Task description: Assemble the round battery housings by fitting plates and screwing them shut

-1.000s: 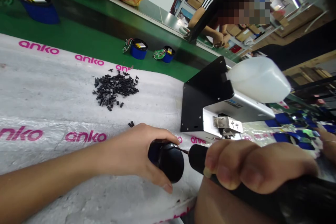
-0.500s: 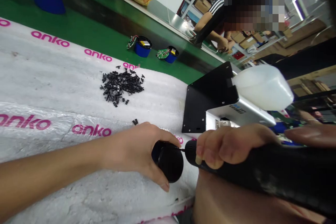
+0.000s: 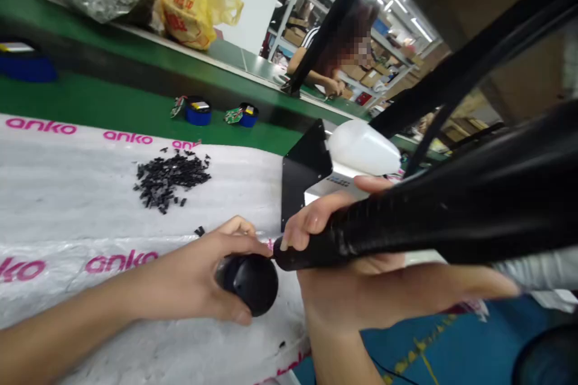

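Note:
My left hand [image 3: 212, 277] is closed around a short round black case [image 3: 253, 286], its flat dark end turned toward me. In my right hand [image 3: 316, 222] is a black electric screwdriver [image 3: 383, 222], its body lying across the palm. The screwdriver's tip meets the side of the case beside my left fingertips, and what it touches there is hidden. Beyond my left hand, a pile of small black parts [image 3: 174, 177] lies on the white wrapped sheet [image 3: 54, 192]. A few loose pieces [image 3: 199, 231] lie just behind the left fingers.
A black-and-silver machine [image 3: 302, 174] with a white plastic bottle [image 3: 361, 147] stands behind my right hand. Blue round units [image 3: 198, 114] with circuit boards rest on the green bench [image 3: 135, 102]. A yellow bag [image 3: 185, 6] sits farther back, and a co-worker's hands [image 3: 334, 85] are across the bench.
The view has tilted up and swung right, so the bench appears lower and farther left. Both hands keep their holds, with the screwdriver still at the case's side.

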{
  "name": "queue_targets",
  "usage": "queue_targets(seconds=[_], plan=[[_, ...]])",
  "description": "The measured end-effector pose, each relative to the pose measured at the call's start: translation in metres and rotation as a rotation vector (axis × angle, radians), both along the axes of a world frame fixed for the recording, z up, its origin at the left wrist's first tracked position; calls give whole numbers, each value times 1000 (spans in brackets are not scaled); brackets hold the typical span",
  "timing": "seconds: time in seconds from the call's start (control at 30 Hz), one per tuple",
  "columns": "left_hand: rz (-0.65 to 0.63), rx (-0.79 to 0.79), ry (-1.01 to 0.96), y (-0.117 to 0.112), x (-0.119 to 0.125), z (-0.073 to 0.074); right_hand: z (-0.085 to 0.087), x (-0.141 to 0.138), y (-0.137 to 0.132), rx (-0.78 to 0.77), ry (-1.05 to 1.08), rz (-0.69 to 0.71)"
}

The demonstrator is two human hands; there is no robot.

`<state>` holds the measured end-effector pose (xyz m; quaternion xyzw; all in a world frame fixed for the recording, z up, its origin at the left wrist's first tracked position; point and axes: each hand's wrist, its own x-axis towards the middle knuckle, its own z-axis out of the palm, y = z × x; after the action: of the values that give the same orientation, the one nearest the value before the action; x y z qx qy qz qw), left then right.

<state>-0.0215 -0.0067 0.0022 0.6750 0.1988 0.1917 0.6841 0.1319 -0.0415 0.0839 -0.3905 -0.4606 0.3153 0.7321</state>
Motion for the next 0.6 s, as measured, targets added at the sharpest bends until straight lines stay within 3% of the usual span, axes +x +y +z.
queue_targets(seconds=[0.1, 0.17, 0.27, 0.43, 0.6], plan=[[-52, -39, 3, 3, -4, -5, 10, 41, -1, 96, -21, -45], [-85, -95, 65, 4, -7, -4, 18, 71, -3, 199, -131, -173], [-34, -133, 167, 1, -5, 1, 25, 97, 1, 280, -204, -312], [20, 47, 269, -14, 10, 6, 13, 88, 25, 235, -125, -458], [203, 98, 328, -19, 22, 7, 12, 85, 17, 60, -77, -415]])
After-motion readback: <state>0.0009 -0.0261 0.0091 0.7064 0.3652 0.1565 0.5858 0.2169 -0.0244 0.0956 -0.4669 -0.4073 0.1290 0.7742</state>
